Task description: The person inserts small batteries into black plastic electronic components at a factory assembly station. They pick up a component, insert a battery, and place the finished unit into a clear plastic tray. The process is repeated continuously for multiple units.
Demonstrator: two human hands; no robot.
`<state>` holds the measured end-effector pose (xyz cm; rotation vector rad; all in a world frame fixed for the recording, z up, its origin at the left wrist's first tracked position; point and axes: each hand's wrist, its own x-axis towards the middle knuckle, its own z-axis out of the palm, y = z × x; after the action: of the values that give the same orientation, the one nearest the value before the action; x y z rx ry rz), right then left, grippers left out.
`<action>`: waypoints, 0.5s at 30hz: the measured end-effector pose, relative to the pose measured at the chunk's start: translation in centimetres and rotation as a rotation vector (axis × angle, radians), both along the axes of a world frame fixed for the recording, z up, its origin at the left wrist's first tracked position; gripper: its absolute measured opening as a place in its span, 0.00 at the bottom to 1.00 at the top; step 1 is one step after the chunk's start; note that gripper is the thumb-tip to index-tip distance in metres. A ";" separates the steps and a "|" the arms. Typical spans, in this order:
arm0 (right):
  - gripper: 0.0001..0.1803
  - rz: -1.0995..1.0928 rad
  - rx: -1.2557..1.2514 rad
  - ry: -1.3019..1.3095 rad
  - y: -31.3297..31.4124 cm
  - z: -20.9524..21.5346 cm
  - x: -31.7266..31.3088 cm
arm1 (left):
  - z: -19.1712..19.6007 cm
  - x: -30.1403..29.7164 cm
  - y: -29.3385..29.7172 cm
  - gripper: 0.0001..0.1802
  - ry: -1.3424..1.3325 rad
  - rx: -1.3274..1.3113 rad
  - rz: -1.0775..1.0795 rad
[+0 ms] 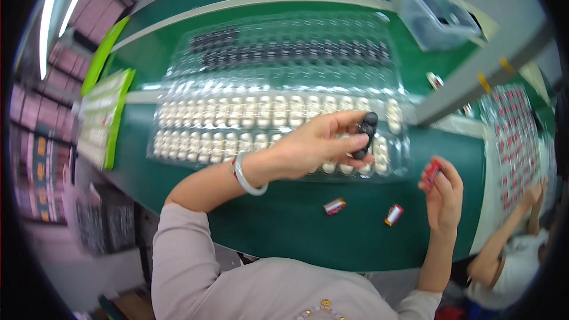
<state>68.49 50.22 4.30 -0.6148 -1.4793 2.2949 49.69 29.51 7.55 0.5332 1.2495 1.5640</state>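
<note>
My left hand reaches across the near rows of a clear plastic tray. Its fingers pinch a small black piece with rounded ends, whose exact kind I cannot make out. Under and around that hand, cream-coloured rounded pieces fill two rows of the tray. Black pieces sit in its farther rows. To the right, my right hand is closed on a small red piece, partly hidden by the fingers. Two small red-and-white cylinders lie apart on the green table between my arms.
A grey post rises beyond my right hand. Behind it stands a clear plastic bin. Another tray with red pieces lies at the right, where a co-worker's hand reaches. Green-edged packs stand at the left.
</note>
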 end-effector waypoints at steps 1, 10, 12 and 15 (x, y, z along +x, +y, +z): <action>0.20 -0.001 0.008 0.014 0.0 -0.3 0.2 | 0.0 -2.4 -1.1 0.24 0.097 -0.031 0.031; 0.18 0.000 0.019 0.049 0.0 -1.5 -0.3 | -1.9 -31.4 -23.2 0.20 1.175 -0.999 1.068; 0.18 -0.032 0.043 0.057 0.1 -1.5 -0.1 | -2.6 -33.3 -22.6 0.17 1.181 -1.110 0.944; 0.18 -0.061 0.057 0.061 0.5 -1.8 -0.3 | -4.3 -35.7 -22.3 0.12 1.242 -1.297 0.867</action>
<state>68.23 50.69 2.50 -0.5607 -1.4724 2.1980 14.04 7.23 3.25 -0.0274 3.3307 0.4714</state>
